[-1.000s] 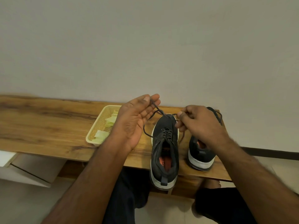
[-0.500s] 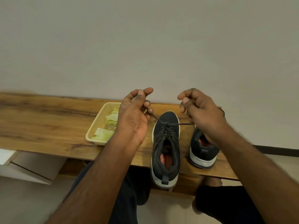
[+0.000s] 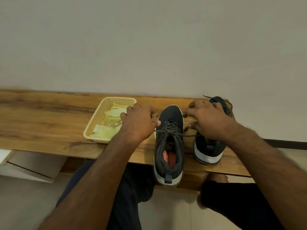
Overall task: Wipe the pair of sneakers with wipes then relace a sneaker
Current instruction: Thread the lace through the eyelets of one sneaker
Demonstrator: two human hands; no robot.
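Desk (image 3: 41, 123): wooden, against the wall.
Basket (image 3: 94, 125): on desk, holds used wipes (image 3: 106, 131).
Sneakers: near sneaker (image 3: 169, 146) at desk edge; second sneaker (image 3: 207, 151) just beside.
Left hand (image 3: 139, 123): fingers clamped on lace (image 3: 167, 130).
Right hand (image 3: 209, 120): fingers clamped on the lace's other end.

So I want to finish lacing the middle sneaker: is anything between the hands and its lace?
Nothing visible is. The left hand and right hand each already hold an end of the lace, stretched across the middle sneaker. The basket and the other sneaker sit off to the sides.
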